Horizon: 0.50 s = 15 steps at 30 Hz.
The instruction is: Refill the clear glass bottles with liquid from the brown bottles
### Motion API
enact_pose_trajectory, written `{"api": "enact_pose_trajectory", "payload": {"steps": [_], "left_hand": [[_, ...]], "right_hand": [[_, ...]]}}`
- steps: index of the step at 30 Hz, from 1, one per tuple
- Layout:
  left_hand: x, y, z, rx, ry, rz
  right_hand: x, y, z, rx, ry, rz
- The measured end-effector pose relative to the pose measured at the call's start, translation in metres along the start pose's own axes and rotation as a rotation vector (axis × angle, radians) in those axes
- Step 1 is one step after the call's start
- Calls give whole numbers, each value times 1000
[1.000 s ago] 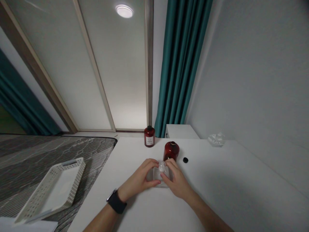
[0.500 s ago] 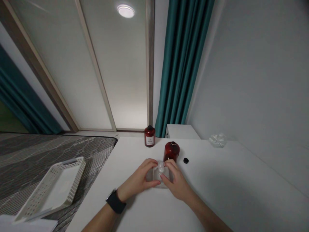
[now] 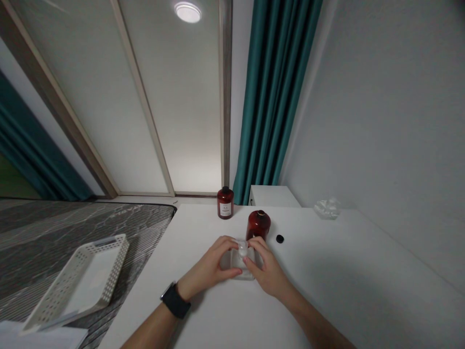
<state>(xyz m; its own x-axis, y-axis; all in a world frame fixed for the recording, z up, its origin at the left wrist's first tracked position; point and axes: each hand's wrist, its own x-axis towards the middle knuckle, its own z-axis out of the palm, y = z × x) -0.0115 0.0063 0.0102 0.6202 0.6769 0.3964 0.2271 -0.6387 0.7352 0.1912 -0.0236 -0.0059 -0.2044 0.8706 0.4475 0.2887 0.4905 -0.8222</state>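
A clear, square-bodied bottle (image 3: 237, 261) with a rounded translucent top (image 3: 243, 248) stands on the white table in front of me. My left hand (image 3: 215, 264) wraps round its left side, with fingertips near the neck and thumb low on the front. On the other side, my right hand (image 3: 268, 269) has thumb and fingers closed about the top, partly covering it. Just behind my right fingers is an uncapped dark red bottle (image 3: 258, 224), its lower part hidden. A small black cap (image 3: 279, 238) lies to its right.
A second dark red bottle (image 3: 225, 203), labelled and black-capped, stands at the table's (image 3: 232, 320) far edge. Crumpled clear plastic (image 3: 327, 209) lies by the wall. Left of the table, a white perforated basket (image 3: 119, 252) rests on a grey patterned surface.
My right thumb and fingers have shifted slightly at the clear bottle's top. The bottles, cap and basket keep their places; the view has tilted slightly.
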Motion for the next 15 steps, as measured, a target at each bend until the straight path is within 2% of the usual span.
{"api": "enact_pose_trajectory", "payload": {"steps": [10,15], "left_hand": [[0,-3,0,11,-9,6],[-2,-3,1,25,2,-3]], "right_hand": [[1,10,-4,118,-42,12],[0,14,-1,143,-24,24]]}}
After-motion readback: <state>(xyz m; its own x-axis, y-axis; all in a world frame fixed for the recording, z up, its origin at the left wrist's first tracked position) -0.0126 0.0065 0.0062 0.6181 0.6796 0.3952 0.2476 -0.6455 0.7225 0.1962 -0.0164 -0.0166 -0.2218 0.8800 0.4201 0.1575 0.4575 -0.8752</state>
